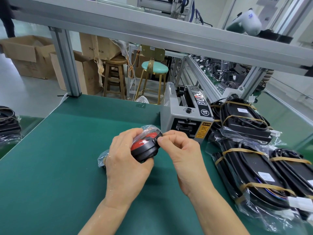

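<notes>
Holding the round black-and-red part (144, 149) just above the near middle of the green desk (59, 150), we have our left hand (125, 160) wrapped round its left side, fingers curled over the clear bag (149, 130) that covers it. Our right hand (181, 150) meets it from the right, with thumb and forefinger pressed together on the film at the part's rim (whether a strip of tape sits between them, we cannot tell). The part hangs clear of the desk, on the near side of the grey tape dispenser (186, 116).

As we judge it, the film is the weak point. It looks thin and slick, so a hard tug from the pinch could tear it or drag the bag askew. A loose left grip could let the part slide inside the wrap and drop onto the desk. The bag's tail sticks out to the left below our left hand, and it could bunch up if we twist without smoothing it. If we reach for tape, the dispenser's front slot carries a caution label, so careless fingertips are at risk there. To the right, the bagged black bundles (245, 119) lie near our forearm, and a wide swing could knock them.
</notes>
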`<control>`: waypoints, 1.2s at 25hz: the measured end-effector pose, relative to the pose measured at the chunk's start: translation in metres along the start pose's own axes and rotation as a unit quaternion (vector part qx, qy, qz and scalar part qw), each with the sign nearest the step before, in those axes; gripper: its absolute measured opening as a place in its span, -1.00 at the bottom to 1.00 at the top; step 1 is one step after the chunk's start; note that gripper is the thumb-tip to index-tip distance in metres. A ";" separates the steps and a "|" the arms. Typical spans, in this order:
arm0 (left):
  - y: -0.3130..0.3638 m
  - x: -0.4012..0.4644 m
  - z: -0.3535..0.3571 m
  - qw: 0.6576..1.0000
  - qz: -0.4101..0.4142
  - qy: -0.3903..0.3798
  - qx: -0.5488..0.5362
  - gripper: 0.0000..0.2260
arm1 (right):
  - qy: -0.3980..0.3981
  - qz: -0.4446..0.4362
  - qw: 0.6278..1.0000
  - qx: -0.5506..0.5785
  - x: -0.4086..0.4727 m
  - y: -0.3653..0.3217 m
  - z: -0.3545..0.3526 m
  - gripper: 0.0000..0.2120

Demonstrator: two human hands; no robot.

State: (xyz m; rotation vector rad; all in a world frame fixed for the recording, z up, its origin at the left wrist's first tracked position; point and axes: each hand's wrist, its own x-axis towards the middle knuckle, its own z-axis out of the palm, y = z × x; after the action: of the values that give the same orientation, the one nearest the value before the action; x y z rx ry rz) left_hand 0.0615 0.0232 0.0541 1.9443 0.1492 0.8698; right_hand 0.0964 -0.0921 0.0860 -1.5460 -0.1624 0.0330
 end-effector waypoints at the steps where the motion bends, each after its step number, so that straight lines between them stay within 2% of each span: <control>1: 0.000 0.000 0.000 1.000 0.001 0.000 0.000 -0.50 | 0.002 -0.004 1.000 -0.001 0.000 0.000 0.000 -0.78; 8: 0.002 0.000 -0.002 1.000 -0.006 0.006 -0.004 -0.51 | -0.034 0.032 0.994 0.094 0.000 0.003 0.002 -0.75; 21: 0.004 0.000 -0.003 1.000 -0.009 -0.016 -0.014 -0.53 | 0.008 -0.006 1.000 0.013 0.001 0.004 0.001 -0.80; 24: 0.009 0.000 -0.005 0.997 -0.027 -0.021 -0.063 -0.64 | 0.012 -0.019 1.000 0.002 0.000 0.004 0.000 -0.82; 27: 0.013 0.001 -0.001 0.995 -0.060 0.009 -0.077 -0.78 | 0.017 -0.015 1.000 -0.001 -0.002 0.003 -0.001 -0.85; 30: 0.015 0.003 0.004 0.993 -0.090 0.030 -0.070 -0.78 | 0.028 -0.018 0.999 -0.014 -0.002 0.004 0.000 -0.84</control>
State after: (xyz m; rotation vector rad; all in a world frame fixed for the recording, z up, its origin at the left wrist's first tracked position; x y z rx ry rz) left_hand 0.0625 0.0134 0.0670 1.7460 0.2883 0.7973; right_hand 0.0944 -0.0927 0.0818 -1.5694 -0.1458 -0.0412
